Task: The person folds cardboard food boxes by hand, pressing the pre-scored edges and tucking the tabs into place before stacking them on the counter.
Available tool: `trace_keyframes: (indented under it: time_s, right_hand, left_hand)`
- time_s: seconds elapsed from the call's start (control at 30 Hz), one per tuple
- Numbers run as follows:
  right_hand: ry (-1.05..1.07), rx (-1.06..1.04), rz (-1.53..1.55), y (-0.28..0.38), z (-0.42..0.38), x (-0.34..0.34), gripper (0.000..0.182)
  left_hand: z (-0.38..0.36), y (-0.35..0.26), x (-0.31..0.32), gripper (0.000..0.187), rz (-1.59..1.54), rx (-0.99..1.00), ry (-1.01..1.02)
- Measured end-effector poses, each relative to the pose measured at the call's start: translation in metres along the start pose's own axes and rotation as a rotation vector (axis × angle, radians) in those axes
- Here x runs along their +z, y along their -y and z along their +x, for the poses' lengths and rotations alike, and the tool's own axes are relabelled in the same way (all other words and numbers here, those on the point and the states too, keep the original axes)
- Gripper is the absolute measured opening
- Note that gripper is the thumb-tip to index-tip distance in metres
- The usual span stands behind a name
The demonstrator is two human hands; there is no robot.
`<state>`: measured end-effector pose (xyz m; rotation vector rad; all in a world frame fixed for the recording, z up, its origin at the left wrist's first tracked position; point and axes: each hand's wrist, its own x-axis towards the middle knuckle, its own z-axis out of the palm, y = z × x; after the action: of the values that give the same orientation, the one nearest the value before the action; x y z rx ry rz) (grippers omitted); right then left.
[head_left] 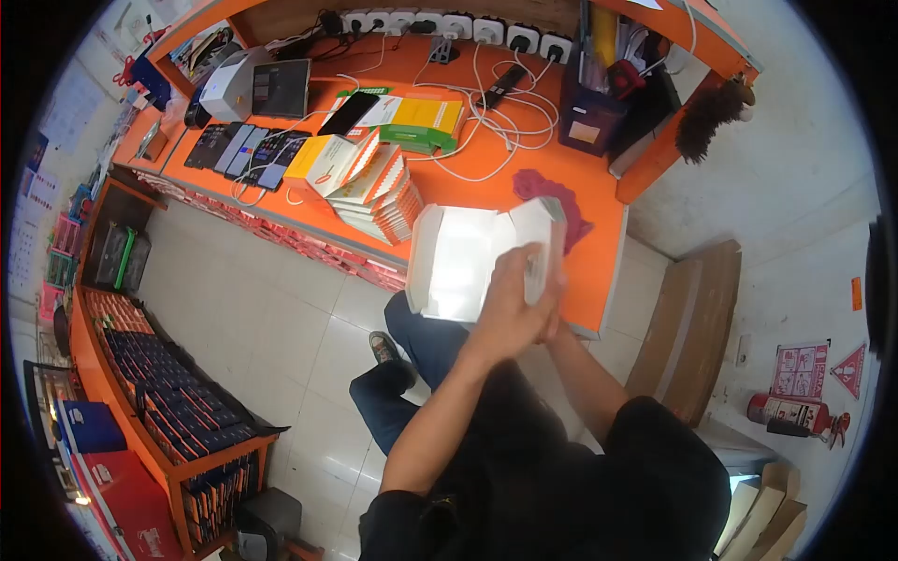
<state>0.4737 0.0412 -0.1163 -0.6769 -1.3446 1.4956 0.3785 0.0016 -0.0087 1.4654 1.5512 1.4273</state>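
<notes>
An open white box (458, 252), its inside facing up, lies at the front edge of the orange desk. My left hand (513, 304) reaches over the box's right part, its fingers bent against the side flap. Behind it, my right hand (556, 304) is at the box's right edge and mostly hidden. Both hands seem to hold that side of the box. A crumpled pink cloth (572, 217) lies just behind the box. To the left stands a row of folded orange and white cartons (374, 192).
Several phones (253, 154), white cables (510, 140), a yellow and green box (426, 117) and a dark pen holder (587, 122) are on the desk (477, 192). Power plugs line the back. A brown cardboard piece (687, 327) leans at the right wall.
</notes>
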Motion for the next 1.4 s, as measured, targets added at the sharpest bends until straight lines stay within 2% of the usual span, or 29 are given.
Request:
trace_keyframes:
  time_s: [0.03, 0.1, 0.13, 0.2, 0.23, 0.3, 0.37, 0.43, 0.47, 0.5, 0.57, 0.6, 0.67, 0.7, 0.73, 0.77, 0.83, 0.87, 0.9, 0.97, 1.07, 1.13, 1.17, 1.23, 1.27, 1.33, 1.37, 1.4]
  right_hand:
    - [0.008, 0.065, -0.086, 0.003, 0.017, -0.017, 0.039]
    - [0.009, 0.116, -0.172, 0.004, 0.046, -0.038, 0.039]
    - [0.015, 0.126, -0.142, 0.003, 0.062, -0.046, 0.040]
    - [0.026, 0.150, -0.086, 0.001, 0.091, -0.062, 0.041]
    - [0.028, 0.170, -0.056, 0.001, 0.100, -0.070, 0.041]
    - [0.034, 0.212, -0.002, 0.005, 0.114, -0.082, 0.043]
    - [0.041, 0.236, 0.018, 0.011, 0.125, -0.094, 0.044]
    - [-0.096, 0.496, 0.249, 0.021, 0.117, -0.099, 0.049]
    - [-0.053, 0.536, 0.272, 0.014, 0.112, -0.109, 0.062]
    - [-0.050, 0.524, 0.270, 0.026, 0.104, -0.098, 0.062]
    - [-0.061, 0.342, 0.492, 0.064, 0.078, -0.068, 0.071]
    - [0.017, 0.313, 0.470, 0.064, 0.073, -0.070, 0.078]
    - [0.048, 0.264, 0.517, 0.068, 0.067, -0.073, 0.078]
    - [0.079, 0.212, 0.571, 0.075, 0.065, -0.069, 0.078]
    - [0.088, 0.242, 0.570, 0.080, 0.062, -0.066, 0.078]
    - [0.070, 0.191, 0.528, 0.083, 0.060, -0.063, 0.079]
    - [0.065, 0.149, 0.485, 0.078, 0.056, -0.062, 0.080]
    - [0.066, 0.122, 0.471, 0.076, 0.055, -0.062, 0.079]
    - [0.066, 0.093, 0.456, 0.075, 0.053, -0.062, 0.079]
    - [0.071, 0.074, 0.387, 0.077, 0.051, -0.061, 0.079]
    - [0.034, 0.050, 0.407, 0.072, 0.057, -0.067, 0.075]
    - [-0.063, 0.109, 0.347, 0.068, 0.061, -0.074, 0.057]
    - [-0.060, 0.094, 0.354, 0.069, 0.061, -0.078, 0.057]
    - [-0.167, 0.187, -0.065, 0.075, 0.059, -0.087, 0.051]
    - [-0.164, 0.172, -0.061, 0.081, 0.060, -0.092, 0.051]
    - [-0.342, 0.014, -0.811, 0.097, 0.063, -0.090, 0.052]
    - [-0.328, -0.003, -0.796, 0.105, 0.063, -0.082, 0.052]
    - [-0.316, -0.167, -0.737, 0.117, 0.062, -0.069, 0.049]
  left_hand:
    - [0.011, 0.020, 0.010, 0.059, -0.002, 0.009, 0.005]
    - [0.028, 0.053, 0.025, 0.060, -0.261, -0.243, 0.074]
    - [0.035, 0.047, 0.021, 0.060, -0.258, -0.226, 0.077]
    - [0.041, 0.033, 0.013, 0.066, -0.137, -0.353, 0.236]
    - [0.042, 0.041, 0.019, 0.066, -0.135, -0.345, 0.243]
    - [0.045, 0.056, 0.030, 0.064, 0.087, -0.301, 0.130]
    - [0.045, 0.056, 0.035, 0.062, 0.055, -0.250, 0.111]
    - [0.035, 0.047, 0.037, 0.061, 0.025, -0.223, 0.105]
    - [0.035, 0.041, 0.038, 0.058, -0.013, -0.189, 0.088]
    - [0.039, 0.037, 0.040, 0.056, -0.051, -0.143, 0.064]
    - [0.040, 0.036, 0.046, 0.055, -0.021, -0.131, 0.079]
    - [0.039, 0.031, 0.047, 0.051, -0.008, -0.149, 0.074]
    - [0.038, 0.028, 0.050, 0.047, 0.001, -0.180, 0.055]
    - [0.039, 0.032, 0.051, 0.042, -0.012, -0.114, 0.039]
    - [0.035, 0.033, 0.049, 0.036, -0.023, -0.060, 0.020]
    - [0.030, 0.036, 0.048, 0.036, -0.024, -0.092, 0.007]
    - [0.031, 0.030, 0.041, 0.027, -0.119, -0.051, 0.122]
    - [0.030, 0.031, 0.041, 0.026, -0.160, -0.093, 0.150]
    - [0.029, 0.032, 0.041, 0.026, -0.163, -0.097, 0.140]
    - [0.031, 0.032, 0.038, 0.019, -0.068, 0.074, 0.109]
    - [0.034, 0.034, 0.038, 0.015, -0.071, 0.048, 0.204]
    - [0.038, 0.020, 0.035, 0.014, -0.049, 0.055, 0.117]
    - [0.042, 0.013, 0.032, 0.013, -0.038, 0.048, 0.038]
    - [0.048, -0.002, 0.012, 0.014, -0.019, 0.049, 0.029]
    - [0.050, -0.007, 0.000, 0.014, -0.140, 0.020, -0.022]
    - [0.052, -0.023, -0.033, 0.016, -0.377, -0.017, -0.090]
    - [0.048, -0.036, -0.052, 0.017, -0.493, -0.027, -0.109]
    - [0.042, -0.048, -0.069, 0.017, -0.476, -0.014, -0.132]
